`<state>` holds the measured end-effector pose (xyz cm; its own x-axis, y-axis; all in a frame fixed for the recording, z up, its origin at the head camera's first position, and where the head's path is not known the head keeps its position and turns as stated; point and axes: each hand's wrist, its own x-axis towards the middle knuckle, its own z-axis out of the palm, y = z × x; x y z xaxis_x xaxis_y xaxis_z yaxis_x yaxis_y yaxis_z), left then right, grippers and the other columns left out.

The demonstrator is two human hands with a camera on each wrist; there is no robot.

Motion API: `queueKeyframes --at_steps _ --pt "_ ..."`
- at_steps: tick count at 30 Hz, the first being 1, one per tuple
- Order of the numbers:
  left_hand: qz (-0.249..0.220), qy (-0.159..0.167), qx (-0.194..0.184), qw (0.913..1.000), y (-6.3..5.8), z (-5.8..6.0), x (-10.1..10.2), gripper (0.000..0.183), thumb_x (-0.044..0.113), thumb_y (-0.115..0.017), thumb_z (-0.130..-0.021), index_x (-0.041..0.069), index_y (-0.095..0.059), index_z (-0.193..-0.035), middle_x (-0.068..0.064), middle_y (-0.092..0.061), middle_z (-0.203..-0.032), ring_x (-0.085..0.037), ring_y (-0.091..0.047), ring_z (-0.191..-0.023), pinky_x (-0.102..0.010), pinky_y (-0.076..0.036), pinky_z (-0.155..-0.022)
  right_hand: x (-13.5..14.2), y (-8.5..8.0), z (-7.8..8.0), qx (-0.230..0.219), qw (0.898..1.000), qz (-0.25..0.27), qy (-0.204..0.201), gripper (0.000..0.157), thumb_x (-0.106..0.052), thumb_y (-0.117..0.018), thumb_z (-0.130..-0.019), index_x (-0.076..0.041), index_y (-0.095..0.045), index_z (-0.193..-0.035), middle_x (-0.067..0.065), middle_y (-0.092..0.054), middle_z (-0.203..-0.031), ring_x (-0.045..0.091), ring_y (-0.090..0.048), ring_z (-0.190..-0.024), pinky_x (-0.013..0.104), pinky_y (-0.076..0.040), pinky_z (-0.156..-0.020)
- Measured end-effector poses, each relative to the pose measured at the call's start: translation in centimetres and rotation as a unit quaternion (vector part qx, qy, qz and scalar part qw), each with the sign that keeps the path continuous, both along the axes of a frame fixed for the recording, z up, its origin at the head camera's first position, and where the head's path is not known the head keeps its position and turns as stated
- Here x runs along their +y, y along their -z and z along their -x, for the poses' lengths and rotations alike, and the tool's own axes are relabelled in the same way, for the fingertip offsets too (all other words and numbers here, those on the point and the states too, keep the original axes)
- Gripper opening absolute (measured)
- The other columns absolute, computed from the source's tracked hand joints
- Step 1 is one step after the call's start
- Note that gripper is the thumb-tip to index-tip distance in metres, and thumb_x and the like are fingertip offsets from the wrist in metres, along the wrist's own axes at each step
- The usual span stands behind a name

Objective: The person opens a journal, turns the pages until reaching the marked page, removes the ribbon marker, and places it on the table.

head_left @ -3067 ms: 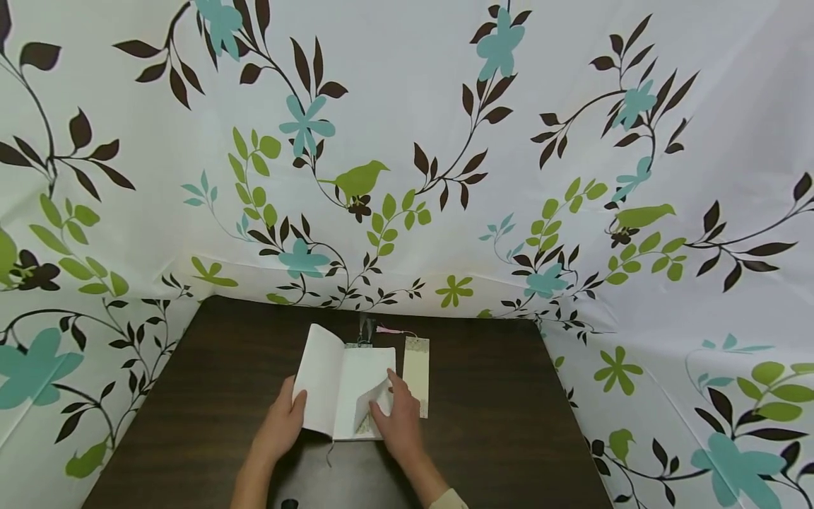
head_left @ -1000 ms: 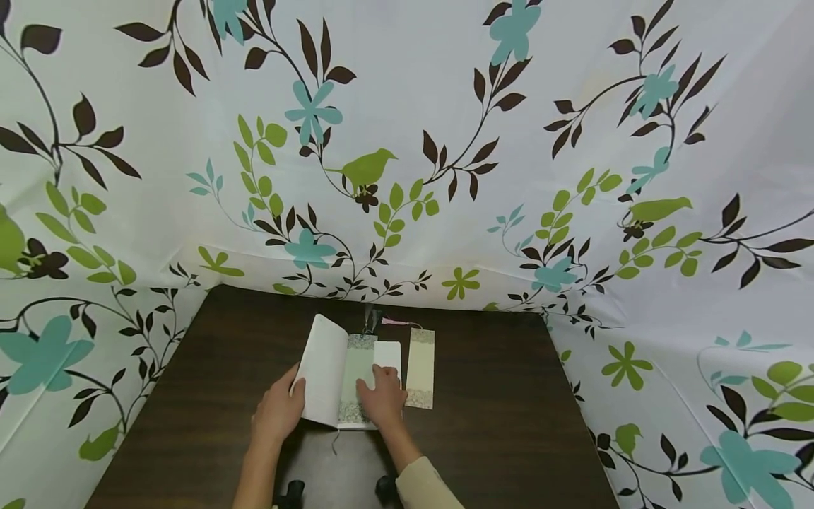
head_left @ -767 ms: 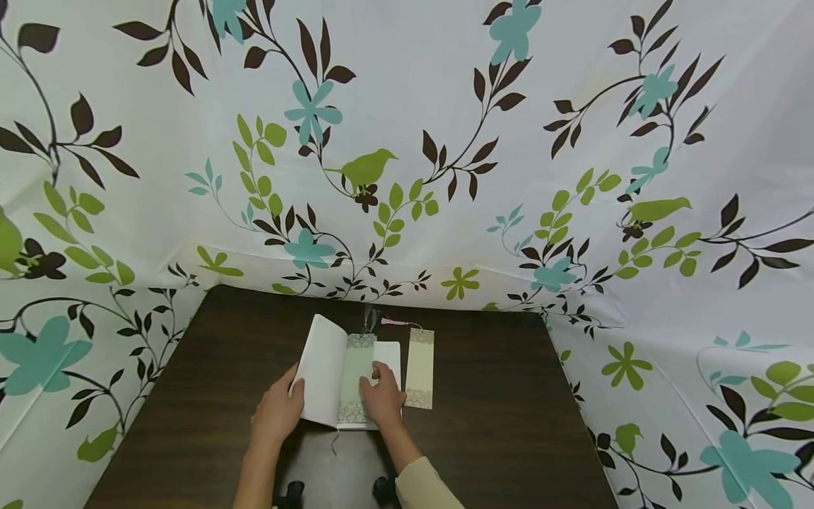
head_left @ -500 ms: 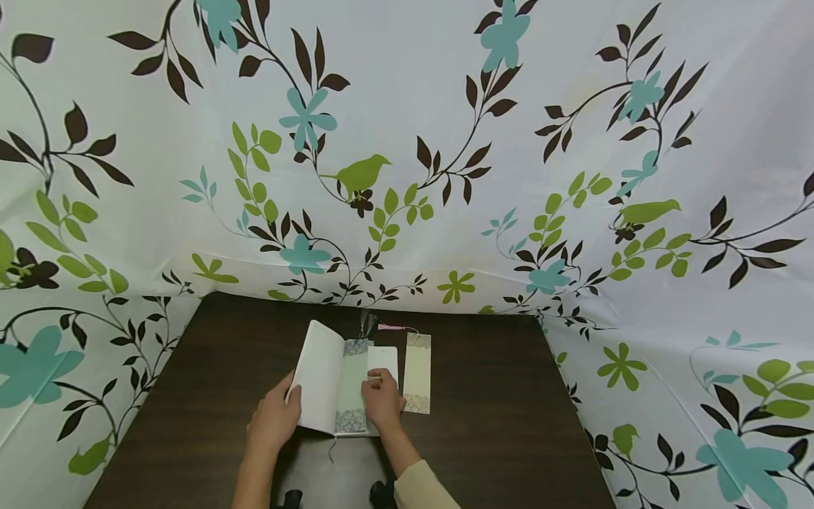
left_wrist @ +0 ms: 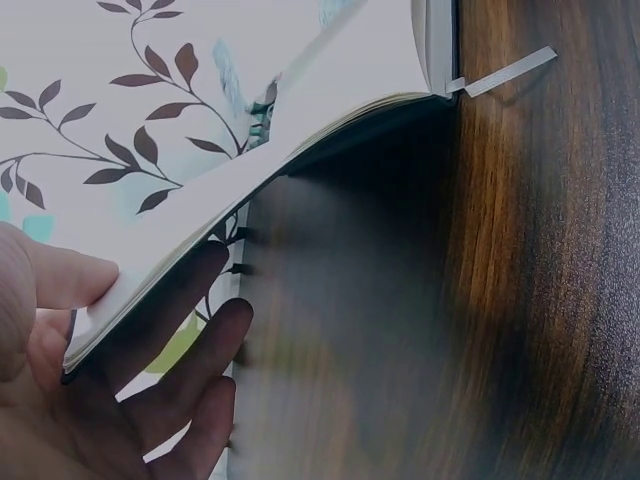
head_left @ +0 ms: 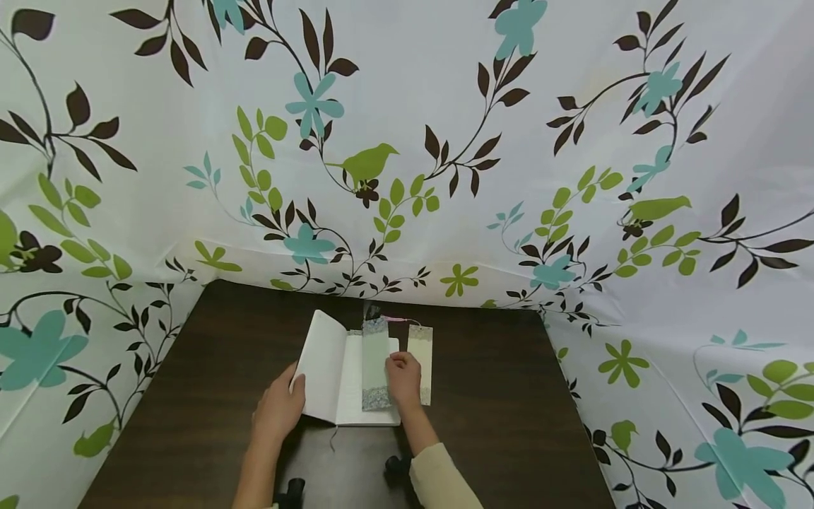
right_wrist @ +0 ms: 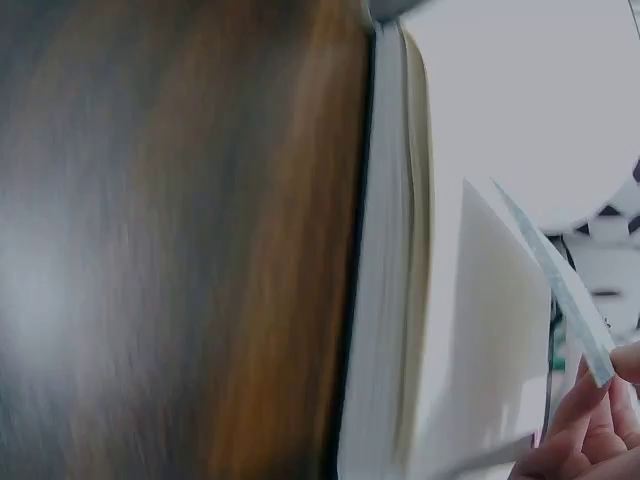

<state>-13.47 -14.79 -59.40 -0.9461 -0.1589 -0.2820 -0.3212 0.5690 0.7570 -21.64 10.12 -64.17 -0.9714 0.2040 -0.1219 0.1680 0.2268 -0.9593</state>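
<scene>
An open notebook (head_left: 323, 367) with blank white pages lies on the dark wooden table, its left side raised at a slant. My left hand (head_left: 278, 404) grips that raised side, thumb (left_wrist: 75, 278) on the pages and fingers beneath the cover. A pale green bookmark (head_left: 375, 367) with patterned ends is pinched at its right edge by my right hand (head_left: 405, 378). In the right wrist view the bookmark (right_wrist: 560, 275) stands tilted over the right page, casting a shadow on it. Its dark tassel (head_left: 372, 312) is at the top end.
A cream bookmark (head_left: 426, 389) with a pink tassel (head_left: 397, 319) lies right of the notebook, partly behind my right hand. A thin ribbon (head_left: 333, 440) hangs from the notebook's lower edge. Floral cloth (head_left: 407, 212) surrounds the table on its back and sides.
Earlier my right hand turned a page, and the green bookmark then lay along the notebook's inner fold. It has since come up and moved right in my fingers. My left hand keeps its hold.
</scene>
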Motion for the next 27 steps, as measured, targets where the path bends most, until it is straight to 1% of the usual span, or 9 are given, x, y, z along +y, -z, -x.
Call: queueKeyframes --at_steps 2,4,10,14,17,22,27 --pt "0.002 -0.003 0.004 1.0 0.0 0.1 0.0 0.061 0.041 -0.035 -0.116 0.012 -0.034 -0.17 -0.026 -0.046 -0.165 -0.06 -0.048 -0.143 -0.084 -0.038 -0.103 1.3 0.0 0.3 0.004 1.0 0.006 0.006 0.017 -0.01 -0.066 -0.106 0.004 -0.071 -0.114 0.015 -0.071 -0.1 0.017 -0.063 -0.082 0.031 -0.051 -0.071" --pt "0.004 -0.004 0.009 0.9999 -0.1 0.1 0.1 0.06 0.04 -0.035 -0.116 0.013 -0.033 -0.17 -0.027 -0.046 -0.164 -0.06 -0.049 -0.141 -0.084 -0.039 -0.103 2.7 -0.1 0.6 0.006 1.0 0.009 0.015 0.018 -0.01 -0.065 -0.106 0.005 -0.07 -0.115 0.014 -0.069 -0.099 0.017 -0.062 -0.081 0.03 -0.049 -0.071" --pt "0.007 -0.011 0.021 0.9997 -0.1 0.0 0.3 0.058 0.037 -0.036 -0.116 0.016 -0.034 -0.17 -0.027 -0.047 -0.163 -0.061 -0.052 -0.138 -0.084 -0.04 -0.1 7.1 -0.4 1.0 0.004 0.999 0.005 0.045 0.021 -0.01 -0.063 -0.107 0.007 -0.068 -0.119 0.012 -0.067 -0.101 0.017 -0.06 -0.083 0.031 -0.048 -0.072" --pt "0.004 -0.016 0.03 0.9994 -0.3 -0.1 0.6 0.057 0.035 -0.038 -0.116 0.015 -0.035 -0.17 -0.025 -0.049 -0.162 -0.058 -0.054 -0.138 -0.079 -0.044 -0.099 9.5 -0.1 1.4 -0.007 0.998 -0.002 0.063 0.025 -0.011 -0.063 -0.109 0.007 -0.067 -0.124 0.012 -0.067 -0.104 0.019 -0.06 -0.088 0.032 -0.048 -0.074" --pt "0.003 -0.018 0.038 0.9991 -0.4 -0.1 0.8 0.057 0.034 -0.039 -0.116 0.014 -0.036 -0.169 -0.025 -0.05 -0.162 -0.056 -0.056 -0.137 -0.075 -0.047 -0.099 10.9 0.3 1.7 -0.013 0.997 -0.009 0.079 0.025 -0.012 -0.063 -0.109 0.007 -0.067 -0.125 0.014 -0.068 -0.108 0.021 -0.062 -0.093 0.031 -0.049 -0.076" --pt "0.01 -0.02 0.051 0.9984 -0.2 -0.1 0.9 0.055 0.032 -0.04 -0.116 0.012 -0.039 -0.168 -0.026 -0.052 -0.16 -0.058 -0.056 -0.136 -0.074 -0.047 -0.1 12.7 0.7 1.7 -0.022 0.995 -0.013 0.096 0.028 -0.014 -0.061 -0.11 0.006 -0.066 -0.128 0.017 -0.068 -0.114 0.027 -0.064 -0.101 0.033 -0.051 -0.079" --pt "0.017 -0.022 0.065 0.9975 0.1 -0.1 0.9 0.055 0.029 -0.04 -0.116 0.01 -0.04 -0.167 -0.026 -0.052 -0.159 -0.056 -0.053 -0.141 -0.074 -0.039 -0.113 13.8 1.3 1.8 -0.03 0.994 -0.013 0.109 0.029 -0.016 -0.06 -0.111 0.005 -0.066 -0.13 0.017 -0.067 -0.117 0.027 -0.063 -0.103 0.034 -0.05 -0.08"
